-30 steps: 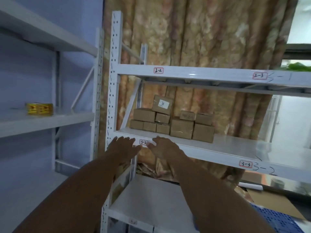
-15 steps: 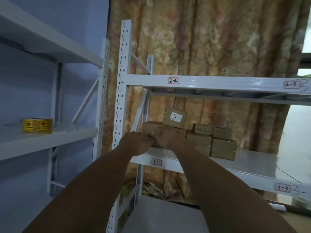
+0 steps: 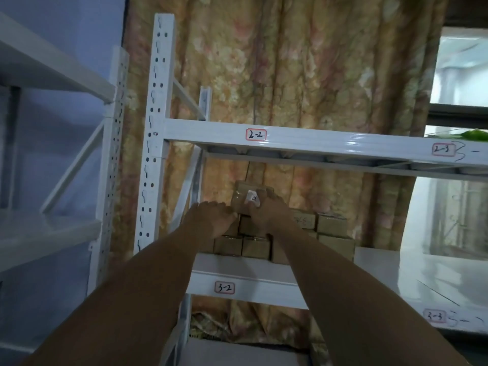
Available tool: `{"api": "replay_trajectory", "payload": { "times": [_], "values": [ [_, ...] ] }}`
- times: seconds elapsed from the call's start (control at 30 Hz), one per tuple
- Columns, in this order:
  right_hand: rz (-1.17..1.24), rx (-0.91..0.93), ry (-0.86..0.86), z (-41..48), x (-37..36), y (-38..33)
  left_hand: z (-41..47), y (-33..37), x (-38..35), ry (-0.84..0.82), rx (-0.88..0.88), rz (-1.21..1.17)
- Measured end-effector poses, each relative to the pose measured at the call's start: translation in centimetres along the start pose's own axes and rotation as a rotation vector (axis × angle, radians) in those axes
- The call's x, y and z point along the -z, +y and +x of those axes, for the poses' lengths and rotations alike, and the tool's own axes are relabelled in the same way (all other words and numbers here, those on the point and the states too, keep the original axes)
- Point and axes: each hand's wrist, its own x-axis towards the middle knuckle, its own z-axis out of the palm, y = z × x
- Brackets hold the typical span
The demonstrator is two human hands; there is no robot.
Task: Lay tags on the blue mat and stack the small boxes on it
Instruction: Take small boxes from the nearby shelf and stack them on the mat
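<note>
Small boxes (image 3: 266, 235) are piled at the left end of the shelf (image 3: 375, 262) marked 3-2 (image 3: 224, 287), set back a little from its front edge. The blue mat is not in view. We take these for plain taped cardboard: light, stiff, a bit slick where taped, and not fragile unless the corners get crushed. The top box (image 3: 244, 192) sits tilted on the pile, not flat. Its face with the white label (image 3: 252, 198) is turned out toward the front edge and us. It looks near square from here, so we can't call its long axis; the lower boxes lie with their long sides along the front edge. The right hand (image 3: 268, 211) has its fingers wrapped on the top box's right side, partly covering the label, so it's grasping that box. The left hand (image 3: 215, 219) is against the box's lower left corner with its fingertips hidden, so we can't tell whether it grips or only steadies. We judge the best hold is on opposite side faces, one hand each, lifting straight up so the loose pile beneath doesn't shift.
</note>
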Motion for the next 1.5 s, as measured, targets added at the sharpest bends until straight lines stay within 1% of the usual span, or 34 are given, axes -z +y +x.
{"api": "replay_trajectory", "payload": {
  "times": [0.07, 0.17, 0.23, 0.3, 0.43, 0.53, 0.6, 0.73, 0.87, 0.97, 1.17, 1.23, 1.5],
  "values": [
    [0.113, -0.06, 0.025, 0.6, 0.2, 0.3, 1.0, 0.4, 0.0, 0.004, 0.049, -0.067],
    [0.305, -0.202, 0.065, 2.5, -0.3, 0.3, 3.3, 0.3, -0.3, 0.025, 0.058, -0.321],
    [0.4, -0.283, 0.048, 3.5, -0.3, 0.2, 4.8, 0.5, -0.4, 0.017, 0.074, -0.49],
    [0.448, -0.324, 0.011, 4.3, -0.4, 0.1, 6.4, 0.8, -0.6, 0.023, 0.11, -0.613],
    [0.63, -0.446, 0.034, 5.7, -1.4, -0.2, 8.6, 1.9, -0.7, 0.015, 0.158, -0.742],
    [0.71, -0.489, 0.075, 6.1, -2.1, -0.5, 9.6, 2.0, -1.6, 0.039, 0.221, -0.86],
    [0.732, -0.503, 0.117, 6.1, -2.2, -0.6, 10.0, 1.9, -2.0, 0.083, 0.259, -0.91],
    [0.78, -0.515, 0.205, 5.6, -1.8, -0.5, 9.7, 2.0, -1.8, 0.176, 0.272, -0.966],
    [0.805, -0.535, 0.314, 4.1, -1.1, 0.1, 8.7, 2.8, -1.5, 0.215, 0.264, -1.063],
    [0.865, -0.536, 0.328, 2.8, -0.2, 0.6, 7.6, 3.8, -1.1, 0.235, 0.257, -1.127],
    [0.874, -0.507, 0.359, 0.0, 2.2, 2.2, 4.4, 6.5, -0.1, 0.248, 0.272, -1.279],
    [0.864, -0.493, 0.355, -1.1, 2.8, 2.8, 3.3, 7.4, 0.0, 0.228, 0.28, -1.33],
    [0.829, -0.505, 0.39, -8.3, 6.5, 4.5, -3.0, 11.5, 0.9, 0.183, 0.263, -1.408]
  ]
}}
